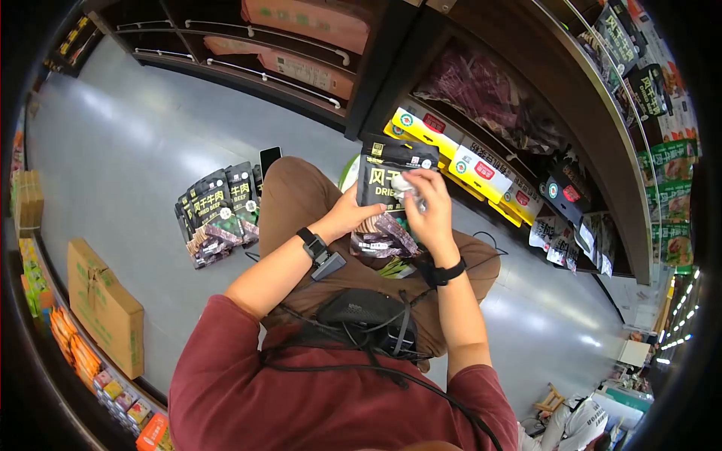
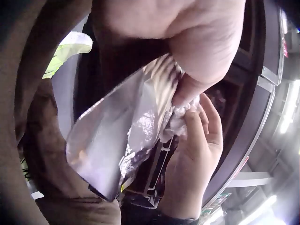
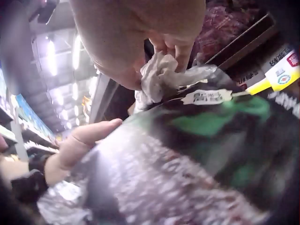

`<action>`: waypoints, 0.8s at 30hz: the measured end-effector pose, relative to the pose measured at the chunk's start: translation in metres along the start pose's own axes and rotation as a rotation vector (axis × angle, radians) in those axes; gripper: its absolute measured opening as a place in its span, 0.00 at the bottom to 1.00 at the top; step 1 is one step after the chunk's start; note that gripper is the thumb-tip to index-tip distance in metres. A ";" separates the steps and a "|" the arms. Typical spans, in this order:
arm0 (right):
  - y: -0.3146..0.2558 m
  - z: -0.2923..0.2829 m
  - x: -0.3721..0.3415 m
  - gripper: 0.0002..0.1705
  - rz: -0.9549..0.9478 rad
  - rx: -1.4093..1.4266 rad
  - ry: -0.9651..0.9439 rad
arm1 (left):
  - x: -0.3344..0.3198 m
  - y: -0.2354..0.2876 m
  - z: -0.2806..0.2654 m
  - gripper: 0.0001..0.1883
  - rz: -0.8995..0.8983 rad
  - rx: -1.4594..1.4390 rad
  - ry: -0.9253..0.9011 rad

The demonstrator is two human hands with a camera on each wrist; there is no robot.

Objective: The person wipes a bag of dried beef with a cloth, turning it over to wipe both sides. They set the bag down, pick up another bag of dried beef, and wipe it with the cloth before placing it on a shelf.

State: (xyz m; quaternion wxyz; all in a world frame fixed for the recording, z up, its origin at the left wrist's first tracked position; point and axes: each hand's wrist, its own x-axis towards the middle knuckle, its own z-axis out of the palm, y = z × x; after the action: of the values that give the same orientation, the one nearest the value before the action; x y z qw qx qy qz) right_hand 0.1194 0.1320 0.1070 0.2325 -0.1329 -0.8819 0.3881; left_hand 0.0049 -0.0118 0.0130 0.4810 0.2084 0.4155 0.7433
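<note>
1. Head view: a crumpled white wad (image 1: pixel 401 184) is pinched by the curled right grip (image 1: pixel 430 209).
2. The dried-beef pouch (image 1: pixel 374 179) is clasped at its left edge by the nearly closed left grip (image 1: pixel 348 215), above the crossed legs (image 1: pixel 297 199).
3. Light, flexible, slippery handling is to be expected; the edges are best pinched.

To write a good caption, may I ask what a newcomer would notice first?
Probably the black pouch near the head view's centre: the left grip holds it while the right grip pinches a crumpled white wad in front. Next may come similar pouches overlapping on the floor at left, and yellow-and-white packs by the shelves at upper right.
</note>
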 end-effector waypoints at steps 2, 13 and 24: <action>0.002 0.007 0.001 0.19 -0.065 -0.075 0.044 | -0.001 -0.004 -0.001 0.29 0.011 0.003 -0.025; 0.007 0.025 0.000 0.16 -0.014 -0.224 0.073 | 0.000 -0.011 -0.002 0.32 0.095 0.365 -0.075; 0.030 -0.006 -0.004 0.14 0.165 -0.318 0.245 | -0.006 -0.004 0.003 0.34 0.131 0.501 -0.063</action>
State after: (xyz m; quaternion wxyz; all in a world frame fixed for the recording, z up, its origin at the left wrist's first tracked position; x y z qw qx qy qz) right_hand 0.1278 0.1536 0.0871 0.2815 -0.2859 -0.8832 0.2428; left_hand 0.0118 -0.0148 0.0118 0.3780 0.3706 0.5571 0.6398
